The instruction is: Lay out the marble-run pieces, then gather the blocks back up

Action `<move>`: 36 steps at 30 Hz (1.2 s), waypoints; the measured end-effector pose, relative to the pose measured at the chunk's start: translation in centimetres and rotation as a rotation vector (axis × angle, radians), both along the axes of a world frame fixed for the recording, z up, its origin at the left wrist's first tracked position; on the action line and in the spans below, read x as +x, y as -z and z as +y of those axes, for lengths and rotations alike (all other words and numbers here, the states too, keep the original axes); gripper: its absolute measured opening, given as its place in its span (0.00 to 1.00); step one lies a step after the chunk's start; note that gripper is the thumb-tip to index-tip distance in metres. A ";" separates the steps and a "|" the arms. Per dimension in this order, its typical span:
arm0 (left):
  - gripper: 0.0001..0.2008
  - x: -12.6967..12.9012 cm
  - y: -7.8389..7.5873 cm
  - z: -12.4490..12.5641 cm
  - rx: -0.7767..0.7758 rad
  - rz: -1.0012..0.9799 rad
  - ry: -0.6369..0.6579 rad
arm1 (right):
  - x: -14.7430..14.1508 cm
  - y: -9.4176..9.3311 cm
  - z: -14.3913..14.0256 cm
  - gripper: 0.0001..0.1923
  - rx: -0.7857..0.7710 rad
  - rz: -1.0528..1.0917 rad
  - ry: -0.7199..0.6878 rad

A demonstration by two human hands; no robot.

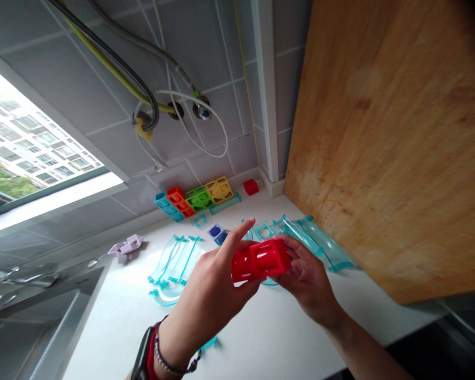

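Observation:
Above the white countertop [261,338], a red block with cut-out sides [260,260] is held between both hands. My left hand [214,279] wraps round its left end, thumb raised along the top. Around its right end the fingers of my right hand [306,277] are closed. The block looks like two cube sections joined end to end, though I cannot tell for certain. Behind the hands lie a dark blue cube [217,234] and clear teal track pieces [301,236]. More teal track pieces [176,258] rest left of my left hand.
Stacked blocks in blue, orange, green [200,198] and yellow line the back wall, with a red piece [250,187] beside them. A lilac piece [125,247] lies near the sink [59,322]. A wooden board [383,142] stands at right. Hoses [122,79] hang on the tiled wall.

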State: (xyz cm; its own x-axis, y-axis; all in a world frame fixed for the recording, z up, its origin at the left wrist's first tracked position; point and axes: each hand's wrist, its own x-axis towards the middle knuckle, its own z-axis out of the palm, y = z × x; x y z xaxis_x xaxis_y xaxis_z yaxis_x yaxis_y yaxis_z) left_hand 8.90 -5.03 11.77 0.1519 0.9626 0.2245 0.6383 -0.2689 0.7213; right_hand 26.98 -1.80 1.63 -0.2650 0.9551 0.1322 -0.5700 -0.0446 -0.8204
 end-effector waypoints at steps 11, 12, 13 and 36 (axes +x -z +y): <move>0.41 0.3 -0.3 -0.2 -0.050 -0.078 -0.010 | 0.0 0.3 0.1 0.31 -0.065 0.033 -0.013; 0.41 0.3 -0.2 -0.1 -0.059 -0.096 -0.006 | -0.1 0.3 0.1 0.31 -0.057 0.034 -0.010; 0.41 0.3 -0.2 0.0 -0.071 -0.121 -0.003 | -0.2 0.3 0.1 0.31 -0.050 0.039 -0.004; 0.19 -0.4 4.7 23.5 -0.065 0.430 -0.144 | -0.4 -0.4 0.0 0.26 -0.223 0.157 -0.146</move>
